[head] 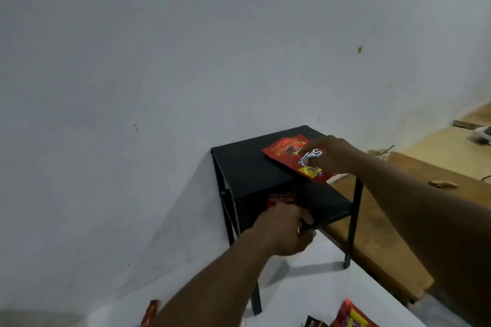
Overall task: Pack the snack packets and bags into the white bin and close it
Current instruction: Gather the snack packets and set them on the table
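Nearest, at the bottom edge below the left forearm, three snacks are cut off by the frame: a slim red packet (150, 313) left of the forearm, and to its right a dark packet (313, 323) and a red-and-yellow bag (351, 316), all lying on the white table (305, 287). Their labels are too cropped to read. The left hand (284, 231) reaches forward with its back to the camera. Its fingers are curled round the lower end of a red ASTOR packet (281, 200), which sticks up above the knuckles at the lower shelf (328, 207) of a black rack (247, 167); the hand hides most of the packet. Beyond and to the right, the right hand (330, 152) stretches from a long forearm over the rack's top, lying over the right part of a red bag (292, 156) that overhangs the top's front edge. Blur and overlap hide whether those fingers pinch the bag or only rest on it. Behind both hands stands a plain pale wall (159, 61).
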